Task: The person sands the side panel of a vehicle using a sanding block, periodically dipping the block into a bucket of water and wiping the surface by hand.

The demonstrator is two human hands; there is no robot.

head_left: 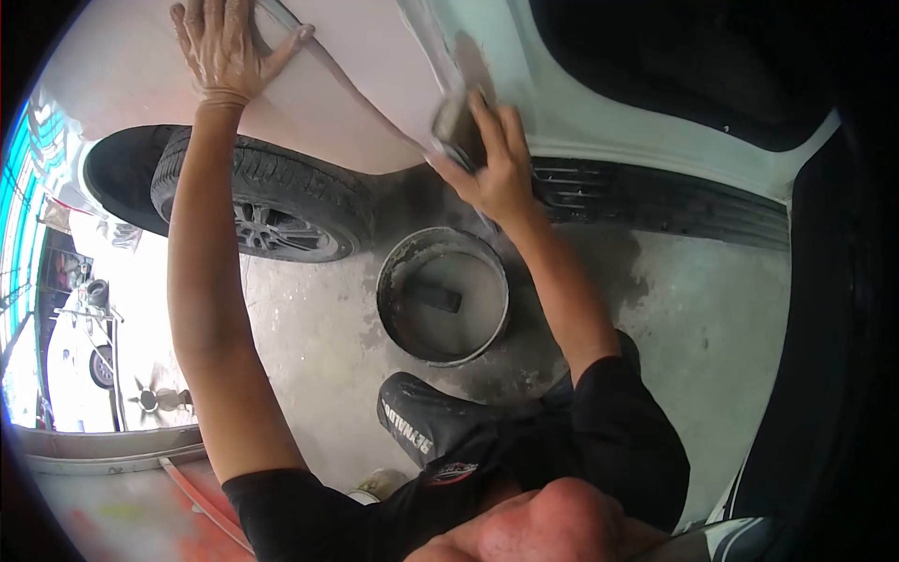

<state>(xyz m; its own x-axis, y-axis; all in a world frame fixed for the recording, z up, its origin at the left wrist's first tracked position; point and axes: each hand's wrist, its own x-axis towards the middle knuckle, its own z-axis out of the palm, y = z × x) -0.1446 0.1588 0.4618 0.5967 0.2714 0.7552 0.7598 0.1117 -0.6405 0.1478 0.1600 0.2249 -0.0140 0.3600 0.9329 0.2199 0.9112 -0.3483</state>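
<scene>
Top centre, right fingers [489, 120]: clenched around a grey sanding block [454, 126], which is pressed against the pale car panel [375, 89].
Right hand [501, 173]: just above the dark sill.
Upper left, left fingers [201, 23]: spread flat on the same panel, grasping nothing.
Left hand [223, 47]: braces above the tyre [281, 183].
Doing it well: likely keep the block flat, the pressure even and the surface wet.
Bucket [386, 314]: stands at frame centre on the concrete, below the block.
Contents: murky grey water, with a dark slab [433, 297] lying in it.
</scene>
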